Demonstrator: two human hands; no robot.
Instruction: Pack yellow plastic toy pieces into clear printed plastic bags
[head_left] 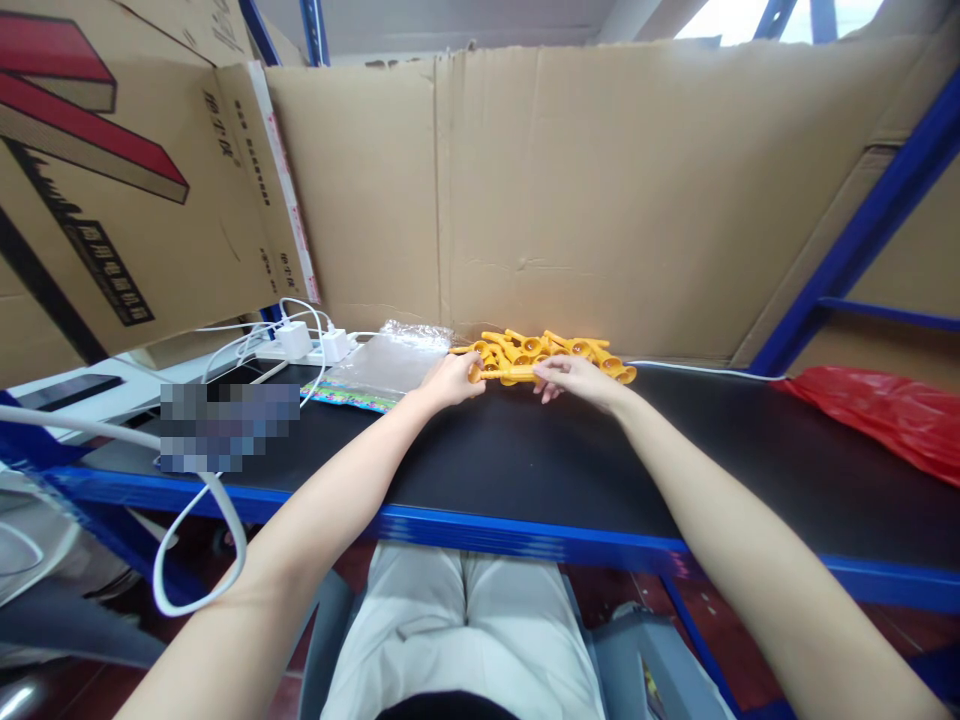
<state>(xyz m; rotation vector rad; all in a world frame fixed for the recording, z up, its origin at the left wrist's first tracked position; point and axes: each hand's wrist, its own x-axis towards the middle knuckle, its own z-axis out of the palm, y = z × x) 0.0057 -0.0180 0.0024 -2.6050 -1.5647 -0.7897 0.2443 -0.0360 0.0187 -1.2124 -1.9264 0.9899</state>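
A pile of yellow plastic pipe-shaped pieces [581, 346], each with a small round cup at one end, lies against the cardboard at the back of the black shelf top. In front of the pile, one yellow pipe-shaped piece [510, 374] is held lengthwise between my hands. My left hand [452, 379] is closed on its cup end. At the other end, the fingers of my right hand [568, 379] pinch the thin stem. A clear plastic bag [390, 358] with a colourful lower edge lies just left of my left hand.
White chargers [294, 341] and looped cables crowd the left side, near a blurred-out object [229, 427]. A red plastic bag [877, 405] lies at the right. Tall cardboard [600, 200] walls off the back. A blue metal edge [525, 535] runs along the front.
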